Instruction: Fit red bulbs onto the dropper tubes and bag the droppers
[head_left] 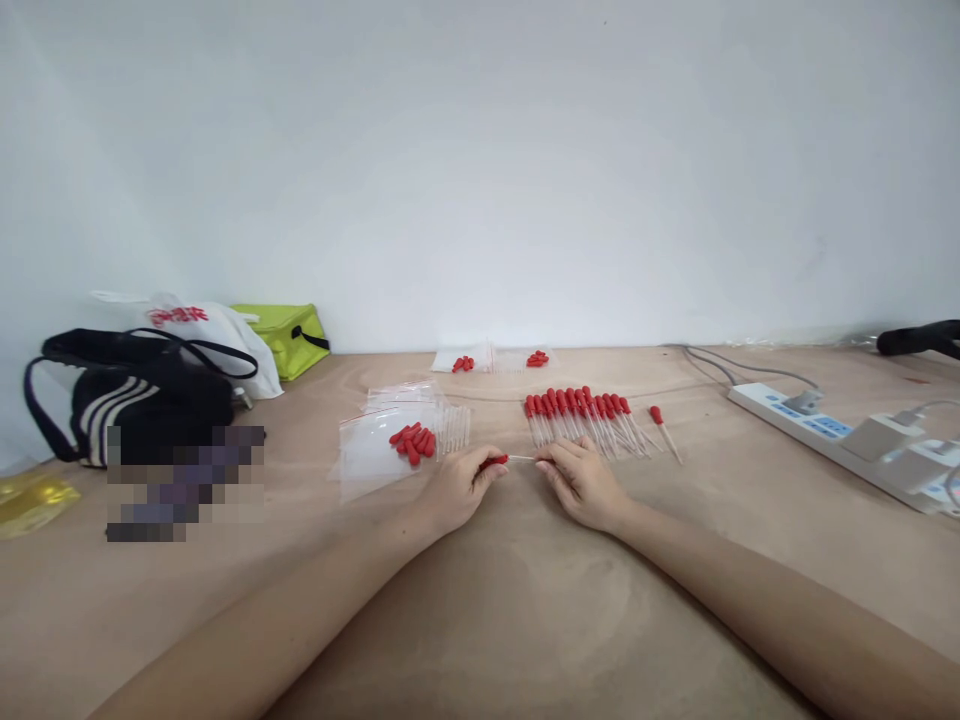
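Note:
My left hand (459, 487) pinches a red rubber bulb (495, 461). My right hand (583, 484) grips a thin clear tube (523, 458), whose left end meets the mouth of the bulb. Just left of my left hand, several loose red bulbs (412, 441) lie on a clear plastic bag (366, 450), beside a row of bare clear tubes (453, 430). Beyond my right hand lies a row of droppers with red bulbs (576, 404). One more dropper (665, 432) lies apart to their right.
At the back are bags with red bulbs (463, 364). A black bag (150, 405), a white bag (247, 350) and a green bag (281, 335) stand at left. A white power strip (814, 430) with plugs and cables is at right.

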